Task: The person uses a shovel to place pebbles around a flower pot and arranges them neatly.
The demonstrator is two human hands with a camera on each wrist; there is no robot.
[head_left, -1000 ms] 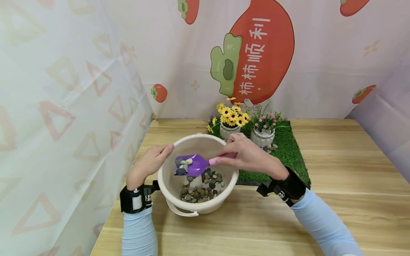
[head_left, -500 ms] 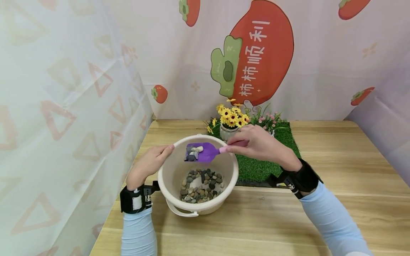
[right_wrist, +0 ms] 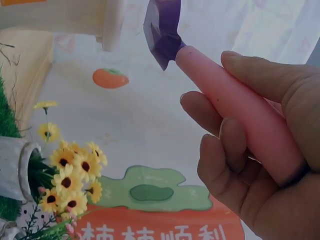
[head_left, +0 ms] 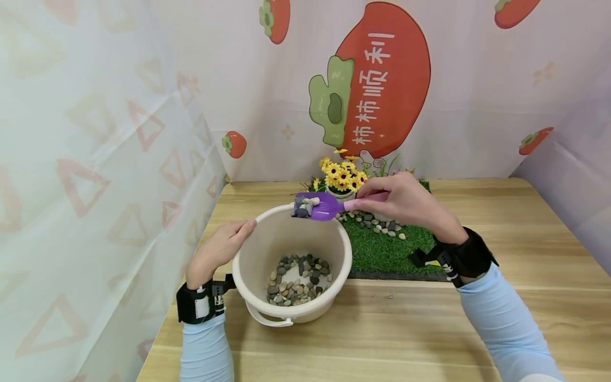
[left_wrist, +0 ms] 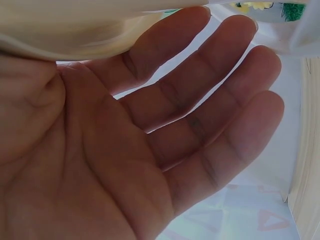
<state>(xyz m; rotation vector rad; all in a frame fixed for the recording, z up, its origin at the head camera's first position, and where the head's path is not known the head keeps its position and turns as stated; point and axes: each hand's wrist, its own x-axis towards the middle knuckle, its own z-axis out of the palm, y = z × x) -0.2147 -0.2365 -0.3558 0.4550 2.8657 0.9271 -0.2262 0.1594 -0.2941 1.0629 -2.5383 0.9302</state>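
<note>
Pebbles (head_left: pixel 305 204) are carried on a purple scoop (head_left: pixel 319 206) at frame centre, over the bucket (head_left: pixel 291 305) rim, gripped by the right hand (head_left: pixel 406 201). The bucket is steadied by the flat, relaxed left hand (head_left: pixel 220 249). A level carry toward the grass mat (head_left: pixel 386 252) seems called for next.

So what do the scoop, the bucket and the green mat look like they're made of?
Scoop: likely plastic, with a glossy purple blade and a smooth matte pink handle, one even colour each. Bucket: probably moulded plastic, cream, with a thin rolled rim and a faint sheen. Green mat: looks like artificial turf, with dense short uniform green fibres and a dark backing edge.
</note>
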